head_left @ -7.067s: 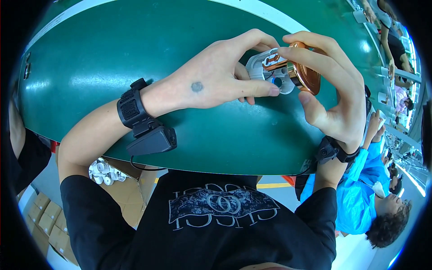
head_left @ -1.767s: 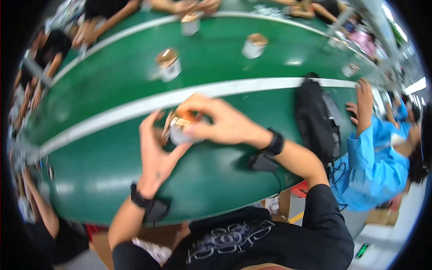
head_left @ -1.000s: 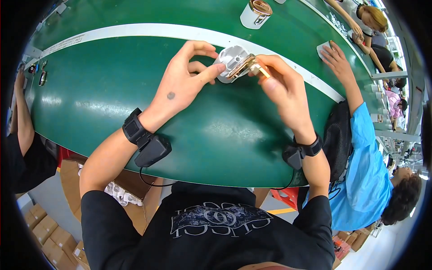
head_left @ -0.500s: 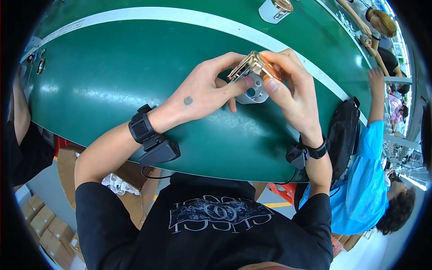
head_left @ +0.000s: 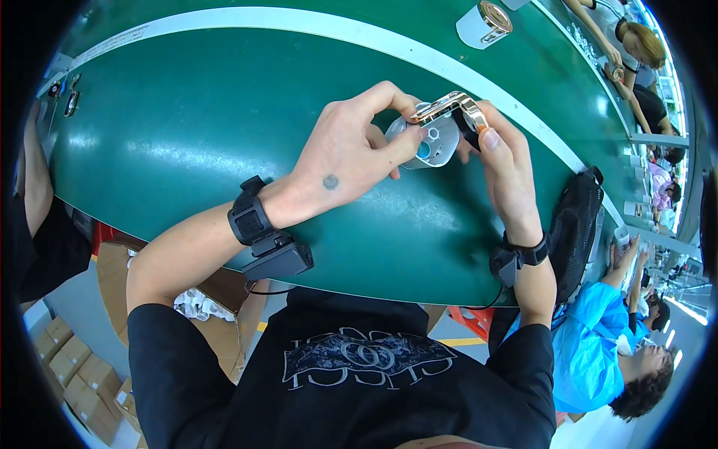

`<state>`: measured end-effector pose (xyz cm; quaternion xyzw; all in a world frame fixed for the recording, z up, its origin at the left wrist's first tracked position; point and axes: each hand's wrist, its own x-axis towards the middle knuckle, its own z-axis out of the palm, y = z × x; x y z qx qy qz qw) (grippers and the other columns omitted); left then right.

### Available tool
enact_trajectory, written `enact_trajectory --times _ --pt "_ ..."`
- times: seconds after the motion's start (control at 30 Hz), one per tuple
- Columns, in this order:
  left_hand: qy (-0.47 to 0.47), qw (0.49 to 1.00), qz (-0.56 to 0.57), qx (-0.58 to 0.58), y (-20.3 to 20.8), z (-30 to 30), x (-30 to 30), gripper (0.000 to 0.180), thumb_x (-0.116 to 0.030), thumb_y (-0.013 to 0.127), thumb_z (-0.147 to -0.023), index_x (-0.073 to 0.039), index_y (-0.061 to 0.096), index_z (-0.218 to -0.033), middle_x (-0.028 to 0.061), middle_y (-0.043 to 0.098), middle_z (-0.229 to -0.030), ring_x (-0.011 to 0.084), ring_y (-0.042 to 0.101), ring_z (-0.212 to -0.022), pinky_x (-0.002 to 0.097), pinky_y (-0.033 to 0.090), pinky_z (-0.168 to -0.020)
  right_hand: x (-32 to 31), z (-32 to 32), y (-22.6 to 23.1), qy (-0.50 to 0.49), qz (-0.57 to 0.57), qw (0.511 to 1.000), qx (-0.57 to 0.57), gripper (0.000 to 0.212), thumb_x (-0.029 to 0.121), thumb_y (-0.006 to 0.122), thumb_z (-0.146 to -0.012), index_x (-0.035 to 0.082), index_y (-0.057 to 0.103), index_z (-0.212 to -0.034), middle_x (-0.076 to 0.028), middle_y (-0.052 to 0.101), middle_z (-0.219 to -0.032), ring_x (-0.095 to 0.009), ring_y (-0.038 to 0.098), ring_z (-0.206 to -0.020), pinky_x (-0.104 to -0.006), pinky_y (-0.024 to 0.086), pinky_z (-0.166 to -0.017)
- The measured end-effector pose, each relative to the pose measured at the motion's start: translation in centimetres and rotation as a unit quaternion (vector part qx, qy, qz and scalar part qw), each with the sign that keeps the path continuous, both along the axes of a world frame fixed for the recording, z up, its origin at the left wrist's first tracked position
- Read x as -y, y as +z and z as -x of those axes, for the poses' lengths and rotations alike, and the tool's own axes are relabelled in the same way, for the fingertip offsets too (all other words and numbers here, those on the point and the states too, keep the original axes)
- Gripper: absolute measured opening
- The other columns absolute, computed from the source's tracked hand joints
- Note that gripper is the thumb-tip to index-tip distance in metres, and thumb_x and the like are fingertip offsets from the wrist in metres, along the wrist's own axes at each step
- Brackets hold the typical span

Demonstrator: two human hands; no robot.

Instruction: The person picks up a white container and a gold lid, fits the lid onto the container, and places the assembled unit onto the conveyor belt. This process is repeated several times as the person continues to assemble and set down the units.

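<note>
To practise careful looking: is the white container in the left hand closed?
No: the white container shows its inside, and the right hand holds the golden part tilted.

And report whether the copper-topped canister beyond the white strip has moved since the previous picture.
Yes: the canister moved right relative to the white strip, nearer the black bag.

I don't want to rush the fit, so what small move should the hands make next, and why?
Probably tilt the gold-coloured part slightly with the right hand to align it over the white housing, the left hand steadying the housing. The part sits at an angle by the far rim, and the housing's open interior shows, so they seem not yet seated.
</note>
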<state>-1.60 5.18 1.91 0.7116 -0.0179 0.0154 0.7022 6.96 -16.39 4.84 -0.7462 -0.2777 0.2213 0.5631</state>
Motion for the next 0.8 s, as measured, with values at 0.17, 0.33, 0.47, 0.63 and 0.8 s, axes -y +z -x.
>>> enact_trajectory --times 0.17,0.33,0.47,0.63,0.8 --pt "0.041 0.997 -0.051 0.049 0.0 -0.1 0.3 0.026 -0.016 0.069 -0.097 0.0 0.06 -0.115 0.0152 0.073 -0.116 0.0169 0.073 -0.062 0.0268 0.052 -0.052 -0.8 0.7 -0.5 -0.05 -0.109 0.983 -0.139 0.055 0.045 0.051 -0.106 -0.003 0.06 -0.131 -0.007 0.064 -0.104 -0.014 0.057 -0.091 -0.0321 0.048 -0.082" --pt "0.058 0.995 -0.067 0.037 0.4 0.5 0.3 0.026 -0.018 0.071 -0.097 -0.001 0.065 -0.116 0.018 0.071 -0.124 0.0181 0.074 -0.064 0.0277 0.054 -0.053 -0.8 1.0 -0.9 -0.063 -0.124 0.979 -0.149 0.058 0.048 0.05 -0.106 -0.004 0.059 -0.131 -0.008 0.064 -0.106 -0.014 0.057 -0.091 -0.033 0.048 -0.082" --pt "0.059 0.989 -0.085 0.102 -0.4 0.6 0.4 0.028 -0.018 0.072 -0.097 -0.003 0.067 -0.119 0.0185 0.068 -0.129 0.0173 0.075 -0.069 0.0285 0.056 -0.055 -0.4 0.6 -1.4 -0.041 -0.119 0.98 -0.151 0.055 0.046 0.043 -0.109 0.001 0.054 -0.139 -0.011 0.066 -0.126 -0.02 0.063 -0.104 -0.037 0.049 -0.083" --pt "0.063 0.974 -0.141 0.164 -0.7 0.6 0.5 0.029 -0.003 0.071 -0.094 -0.001 0.065 -0.123 0.016 0.065 -0.136 0.0149 0.074 -0.072 0.0242 0.055 -0.057 -0.3 0.4 -1.5 -0.051 -0.123 0.981 -0.144 0.056 0.047 0.042 -0.109 0.001 0.055 -0.139 -0.012 0.066 -0.127 -0.02 0.063 -0.103 -0.0371 0.05 -0.084" --pt "0.057 0.96 -0.202 0.187 -0.6 0.3 0.3 0.029 -0.004 0.074 -0.092 -0.003 0.068 -0.12 0.0148 0.065 -0.135 0.0158 0.074 -0.075 0.0258 0.057 -0.06 -0.4 0.3 -1.2 -0.042 -0.108 0.987 -0.109 0.058 0.047 0.044 -0.109 -0.001 0.054 -0.139 -0.012 0.066 -0.123 -0.018 0.062 -0.102 -0.0355 0.049 -0.085"
